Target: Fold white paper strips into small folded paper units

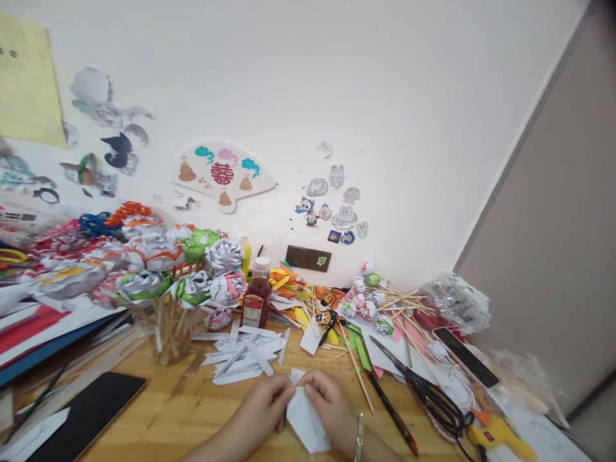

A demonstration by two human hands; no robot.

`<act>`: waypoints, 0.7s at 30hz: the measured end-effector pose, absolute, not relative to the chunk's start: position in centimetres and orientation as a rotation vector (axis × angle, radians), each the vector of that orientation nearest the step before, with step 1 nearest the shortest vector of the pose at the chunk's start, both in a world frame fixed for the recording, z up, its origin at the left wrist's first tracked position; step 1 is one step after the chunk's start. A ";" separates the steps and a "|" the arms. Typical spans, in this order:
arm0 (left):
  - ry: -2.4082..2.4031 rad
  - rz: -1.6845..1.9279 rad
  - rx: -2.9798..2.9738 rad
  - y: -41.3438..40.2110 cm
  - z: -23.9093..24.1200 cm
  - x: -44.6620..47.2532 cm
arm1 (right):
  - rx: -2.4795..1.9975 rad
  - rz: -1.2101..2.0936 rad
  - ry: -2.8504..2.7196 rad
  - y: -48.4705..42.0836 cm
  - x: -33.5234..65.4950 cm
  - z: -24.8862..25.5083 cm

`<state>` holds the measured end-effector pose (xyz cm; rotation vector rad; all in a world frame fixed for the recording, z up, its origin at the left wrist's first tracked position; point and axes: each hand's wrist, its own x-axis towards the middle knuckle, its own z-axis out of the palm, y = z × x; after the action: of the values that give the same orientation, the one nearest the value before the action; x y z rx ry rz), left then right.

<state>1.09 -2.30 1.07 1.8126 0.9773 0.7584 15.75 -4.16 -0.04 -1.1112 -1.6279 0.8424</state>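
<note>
A folded piece of white paper (308, 423) is pinched between both hands just over the front of the wooden table. My left hand (270, 399) grips its upper left edge between thumb and fingers. On the other side, my right hand (330, 403) has its thumb and fingers closed on the upper right edge, a bracelet at that wrist. The paper's lower end hangs toward me in a flap. Just beyond the hands lies a loose pile of folded white paper strips (243, 353), with a red-labelled bottle (256, 294) standing behind it.
Paper flowers (154, 247) in a clear holder crowd the left, near a black phone-like slab (89, 417). On the right are black scissors (428, 391), a pen (392, 410), a yellow glue gun (500, 436), a phone (466, 357) and wooden sticks (356, 366).
</note>
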 end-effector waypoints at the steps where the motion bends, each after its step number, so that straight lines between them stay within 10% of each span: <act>1: 0.963 0.754 1.805 -2.3 1.1 1.1 | -1.090 0.899 -1.598 -4.2 15.7 -0.1; 21: 0.903 0.821 1.520 -0.9 0.0 0.7 | -1.022 1.097 -1.401 -4.0 15.8 0.1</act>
<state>0.75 -0.90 -0.01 1.5200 0.9031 0.8209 15.85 -4.04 0.09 -1.0222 -1.4013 1.0966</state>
